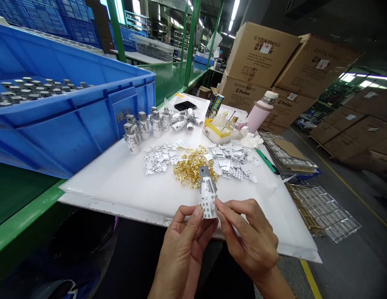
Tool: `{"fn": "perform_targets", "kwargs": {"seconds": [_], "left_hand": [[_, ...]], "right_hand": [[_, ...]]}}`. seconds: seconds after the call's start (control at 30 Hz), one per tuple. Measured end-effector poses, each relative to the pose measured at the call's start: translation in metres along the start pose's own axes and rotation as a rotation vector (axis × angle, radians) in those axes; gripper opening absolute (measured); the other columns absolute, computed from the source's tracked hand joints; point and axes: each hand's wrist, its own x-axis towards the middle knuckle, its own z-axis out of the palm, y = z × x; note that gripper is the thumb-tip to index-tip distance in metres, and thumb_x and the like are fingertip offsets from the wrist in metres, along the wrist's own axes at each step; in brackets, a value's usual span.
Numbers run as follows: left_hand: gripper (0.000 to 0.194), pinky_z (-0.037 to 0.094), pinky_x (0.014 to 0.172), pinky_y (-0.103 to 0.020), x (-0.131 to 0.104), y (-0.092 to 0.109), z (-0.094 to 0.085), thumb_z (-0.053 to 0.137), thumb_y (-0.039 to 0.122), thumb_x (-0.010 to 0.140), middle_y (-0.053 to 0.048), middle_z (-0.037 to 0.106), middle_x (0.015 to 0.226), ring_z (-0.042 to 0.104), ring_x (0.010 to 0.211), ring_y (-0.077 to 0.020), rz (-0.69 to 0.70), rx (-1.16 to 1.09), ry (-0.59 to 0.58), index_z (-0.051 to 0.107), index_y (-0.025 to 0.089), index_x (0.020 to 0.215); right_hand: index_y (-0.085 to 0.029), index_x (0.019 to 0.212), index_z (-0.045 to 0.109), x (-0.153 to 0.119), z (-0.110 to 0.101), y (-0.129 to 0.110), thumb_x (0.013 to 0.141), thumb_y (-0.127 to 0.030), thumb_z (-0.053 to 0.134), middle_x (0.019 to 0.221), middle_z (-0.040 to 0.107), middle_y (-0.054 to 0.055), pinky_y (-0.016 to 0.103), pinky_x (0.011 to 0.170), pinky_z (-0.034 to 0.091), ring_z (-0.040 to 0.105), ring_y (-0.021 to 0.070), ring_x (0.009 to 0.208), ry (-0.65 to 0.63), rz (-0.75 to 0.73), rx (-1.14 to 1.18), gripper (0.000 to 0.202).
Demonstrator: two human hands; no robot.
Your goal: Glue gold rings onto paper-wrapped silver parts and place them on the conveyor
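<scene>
A white cylindrical part with a grey block on top [208,193] stands upright between my hands, over the table's near edge. My left hand [183,245] grips its lower left side between thumb and fingers. From the right, my right hand [251,234] pinches at its lower side; whether a small piece is between the fingertips is hidden. Just behind lie gold rings [190,168], with small white pieces to the left [160,158] and right [232,160]. Several similar assembled cylinders [144,126] stand at the table's back left, beside bare white cylinders lying down [180,125].
A large blue bin [77,120] borders the table [109,178] at left. At the back are a black phone [185,106], a plastic tray [216,135] and a pink bottle [260,113]. A green pen [266,160] lies right. Cardboard boxes [258,54] are stacked behind.
</scene>
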Motion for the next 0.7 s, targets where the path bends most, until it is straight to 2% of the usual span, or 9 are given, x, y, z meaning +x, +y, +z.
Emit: {"fn": "perform_targets", "kwargs": {"seconds": [0.2, 0.3, 0.4, 0.43, 0.5, 0.57, 0.6, 0.7], "left_hand": [[0.011, 0.048, 0.098, -0.036, 0.003, 0.0, -0.002, 0.063, 0.026, 0.086, -0.002, 0.069, 0.09, 0.064, 0.092, -0.0149, 0.018, 0.055, -0.024, 0.057, 0.018, 0.082], [0.013, 0.049, 0.095, -0.034, 0.003, 0.0, -0.002, 0.063, 0.026, 0.086, -0.001, 0.068, 0.087, 0.062, 0.089, -0.0142, 0.048, 0.084, -0.051, 0.055, 0.018, 0.08], [0.016, 0.049, 0.088, -0.029, 0.002, 0.003, 0.0, 0.064, 0.027, 0.086, 0.001, 0.065, 0.081, 0.061, 0.086, -0.013, 0.084, 0.135, -0.055, 0.053, 0.019, 0.078], [0.015, 0.049, 0.086, -0.028, 0.001, 0.005, 0.001, 0.064, 0.027, 0.086, 0.001, 0.065, 0.081, 0.061, 0.085, -0.0128, 0.092, 0.157, -0.055, 0.053, 0.02, 0.078], [0.015, 0.049, 0.081, -0.025, 0.0, 0.011, 0.002, 0.064, 0.029, 0.085, 0.001, 0.066, 0.081, 0.062, 0.083, -0.0132, 0.108, 0.235, -0.059, 0.054, 0.02, 0.079], [0.015, 0.049, 0.077, -0.023, 0.0, 0.017, 0.001, 0.065, 0.032, 0.084, 0.0, 0.069, 0.084, 0.063, 0.084, -0.0147, 0.128, 0.351, -0.065, 0.058, 0.021, 0.08], [0.015, 0.05, 0.076, -0.022, 0.001, 0.019, 0.001, 0.066, 0.034, 0.083, -0.001, 0.07, 0.086, 0.064, 0.085, -0.0158, 0.144, 0.42, -0.057, 0.06, 0.021, 0.08], [0.019, 0.052, 0.077, -0.021, 0.007, 0.024, -0.003, 0.074, 0.038, 0.074, -0.004, 0.073, 0.09, 0.067, 0.09, -0.0197, 0.2, 0.591, -0.019, 0.066, 0.021, 0.079]], "right_hand": [[-0.018, 0.123, 0.062, -0.004, 0.001, -0.004, 0.085, -0.001, 0.059, 0.093, 0.06, 0.007, 0.029, 0.068, 0.051, 0.057, 0.0161, 0.083, -0.013, 0.077, 0.09, 0.042], [-0.02, 0.109, 0.066, -0.006, 0.006, -0.01, 0.086, -0.002, 0.058, 0.09, 0.057, 0.005, 0.028, 0.069, 0.05, 0.057, 0.0157, 0.085, 0.047, 0.24, 0.216, 0.031], [-0.02, 0.098, 0.061, -0.004, 0.008, -0.014, 0.087, -0.013, 0.06, 0.089, 0.055, 0.004, 0.027, 0.072, 0.051, 0.057, 0.016, 0.086, 0.095, 0.487, 0.409, 0.014], [-0.02, 0.101, 0.059, -0.002, 0.008, -0.014, 0.088, -0.018, 0.06, 0.092, 0.056, 0.004, 0.027, 0.073, 0.052, 0.058, 0.0162, 0.087, 0.067, 0.573, 0.487, 0.013], [-0.02, 0.107, 0.055, 0.004, 0.004, -0.013, 0.089, -0.029, 0.059, 0.099, 0.06, 0.006, 0.029, 0.076, 0.054, 0.06, 0.0167, 0.087, -0.083, 0.719, 0.65, 0.02], [-0.019, 0.11, 0.056, 0.01, -0.001, -0.011, 0.091, -0.034, 0.056, 0.103, 0.063, 0.008, 0.033, 0.083, 0.053, 0.061, 0.0179, 0.089, -0.248, 0.797, 0.749, 0.024], [-0.019, 0.108, 0.057, 0.012, -0.003, -0.011, 0.092, -0.035, 0.055, 0.103, 0.064, 0.008, 0.033, 0.085, 0.053, 0.061, 0.0186, 0.091, -0.292, 0.812, 0.762, 0.023], [-0.02, 0.104, 0.059, 0.014, -0.008, -0.014, 0.09, -0.034, 0.056, 0.099, 0.065, 0.007, 0.033, 0.086, 0.051, 0.061, 0.0201, 0.094, -0.258, 0.803, 0.686, 0.02]]}}
